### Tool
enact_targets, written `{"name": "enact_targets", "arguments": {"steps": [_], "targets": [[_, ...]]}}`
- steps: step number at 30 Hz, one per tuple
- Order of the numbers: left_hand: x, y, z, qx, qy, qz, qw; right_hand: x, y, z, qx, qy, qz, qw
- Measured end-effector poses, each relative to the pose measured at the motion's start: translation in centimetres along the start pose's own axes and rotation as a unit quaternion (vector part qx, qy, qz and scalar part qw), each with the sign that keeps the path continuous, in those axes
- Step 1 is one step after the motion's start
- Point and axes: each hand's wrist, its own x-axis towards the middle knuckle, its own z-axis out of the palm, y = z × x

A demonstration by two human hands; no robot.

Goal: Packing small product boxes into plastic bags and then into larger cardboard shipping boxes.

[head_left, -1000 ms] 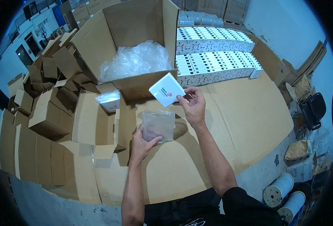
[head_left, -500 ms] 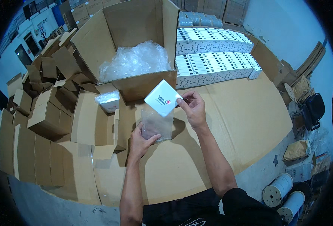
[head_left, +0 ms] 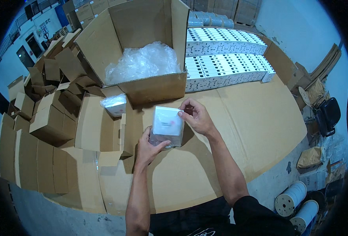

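A flat white square piece (head_left: pixel 167 120) with a small printed mark stands mostly inside a clear plastic bag (head_left: pixel 173 140). My right hand (head_left: pixel 197 117) pinches the piece's upper right corner between thumb and fingers. At the bag's lower left, my left hand (head_left: pixel 148 148) grips the bag with the thumb in front. Just left of my hands, an open small carton (head_left: pixel 90 126) holds a plastic-wrapped white item (head_left: pixel 115 105) at its far end.
Behind my hands stands a large open carton (head_left: pixel 152 90) with crumpled clear bags (head_left: pixel 144 63) inside. Rows of white boxes (head_left: pixel 229 74) fill the back right of the cardboard-covered table (head_left: pixel 256 126). Empty brown cartons (head_left: pixel 50 122) crowd the left; cable spools (head_left: pixel 290 198) stand at the lower right.
My right hand has lowered the white square piece from above the bag into it and turned it upright. My left hand has stayed nearly in place on the bag.
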Motion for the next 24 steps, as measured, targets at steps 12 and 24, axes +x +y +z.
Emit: {"name": "enact_targets", "arguments": {"steps": [12, 24], "targets": [[2.0, -1.4, 0.5, -0.153, -0.003, -0.039, 0.987, 0.1, 1.4, 0.7, 0.004, 0.014, 0.065, 0.998], [2.5, -1.8, 1.1, -0.181, 0.114, -0.022, 0.977, -1.2, 3.5, 3.4, 0.072, 0.009, 0.202, 0.977]]}}
